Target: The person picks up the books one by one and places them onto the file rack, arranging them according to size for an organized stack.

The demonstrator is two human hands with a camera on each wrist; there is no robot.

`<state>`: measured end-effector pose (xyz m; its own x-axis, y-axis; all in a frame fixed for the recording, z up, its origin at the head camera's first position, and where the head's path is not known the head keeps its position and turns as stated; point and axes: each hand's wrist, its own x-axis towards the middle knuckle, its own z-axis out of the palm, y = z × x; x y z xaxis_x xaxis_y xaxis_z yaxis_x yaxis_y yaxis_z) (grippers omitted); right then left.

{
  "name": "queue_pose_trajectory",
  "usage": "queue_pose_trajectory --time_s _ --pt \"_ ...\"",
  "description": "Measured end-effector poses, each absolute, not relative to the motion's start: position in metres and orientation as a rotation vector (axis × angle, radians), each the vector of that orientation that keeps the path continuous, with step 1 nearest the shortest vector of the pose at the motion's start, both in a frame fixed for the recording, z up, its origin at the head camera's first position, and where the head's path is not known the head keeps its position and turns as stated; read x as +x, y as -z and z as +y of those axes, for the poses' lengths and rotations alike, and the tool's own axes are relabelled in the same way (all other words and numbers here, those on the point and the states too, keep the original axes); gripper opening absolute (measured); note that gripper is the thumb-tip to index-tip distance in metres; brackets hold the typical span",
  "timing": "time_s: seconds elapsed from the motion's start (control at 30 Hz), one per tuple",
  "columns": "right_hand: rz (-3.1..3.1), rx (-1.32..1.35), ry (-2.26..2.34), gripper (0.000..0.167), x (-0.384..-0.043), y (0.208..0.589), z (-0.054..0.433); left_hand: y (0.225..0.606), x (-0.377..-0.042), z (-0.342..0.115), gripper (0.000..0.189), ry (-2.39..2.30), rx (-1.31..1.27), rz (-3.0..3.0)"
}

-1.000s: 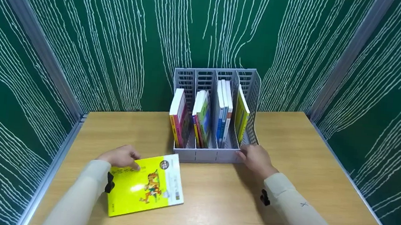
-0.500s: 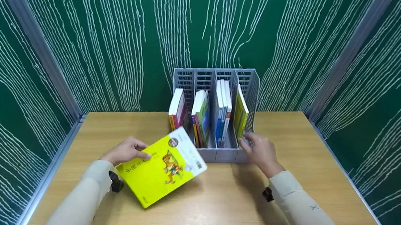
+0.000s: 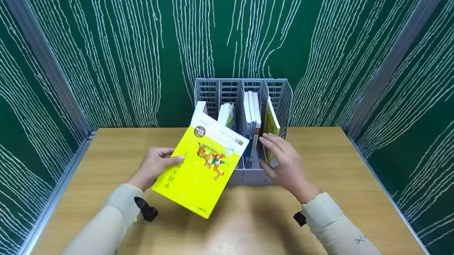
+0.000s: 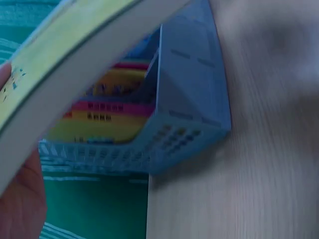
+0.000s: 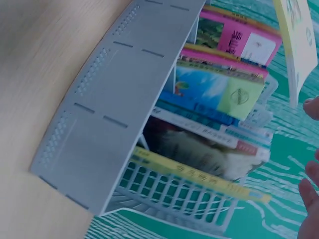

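Note:
My left hand [image 3: 152, 168] pinches a yellow book [image 3: 195, 182] by its left edge, thumb over the cover. The book is lifted off the table and tilted, its white top end in front of a grey file rack [image 3: 251, 178]. It hides the lower part of the rack's left compartments. My right hand [image 3: 289, 170] hovers with loosely extended fingers at the rack's right front. Behind those fingers a thin yellow book [image 3: 272, 117] stands in the rightmost compartment; in the right wrist view the fingertips [image 5: 309, 191] are apart from the rack's books.
White-edged books [image 3: 252, 109] stand in the third compartment, and more books [image 3: 225, 113] fill part of the second. A pink-spined book [image 4: 117, 108] is in the leftmost one. Behind the wooden table [image 3: 127, 143] rises a green wall [image 3: 183, 58] with white lines.
My left hand has raised the yellow book off the table, turned it more upright and carried it right toward the rack. My right hand has let go of the rack's front edge and risen.

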<state>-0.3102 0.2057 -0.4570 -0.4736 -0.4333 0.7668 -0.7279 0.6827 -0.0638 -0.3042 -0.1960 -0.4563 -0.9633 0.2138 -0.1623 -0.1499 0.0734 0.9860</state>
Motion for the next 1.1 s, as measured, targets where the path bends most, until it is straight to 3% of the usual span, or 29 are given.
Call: queue_pose_trajectory --time_s 0.33,0.73,1.1 --pt "-2.141 1.046 -0.197 0.080 -0.296 0.444 0.184 0.447 -0.295 -0.173 0.050 -2.154 -0.058 1.914" --pt "-2.049 1.215 -0.054 0.062 -0.290 0.443 0.165 0.445 -0.287 -0.141 0.044 -2.167 -0.094 1.791" --pt "-2.061 1.266 0.159 0.068 -0.284 0.447 0.169 0.439 -0.285 -0.132 0.044 -2.068 -0.097 1.778"
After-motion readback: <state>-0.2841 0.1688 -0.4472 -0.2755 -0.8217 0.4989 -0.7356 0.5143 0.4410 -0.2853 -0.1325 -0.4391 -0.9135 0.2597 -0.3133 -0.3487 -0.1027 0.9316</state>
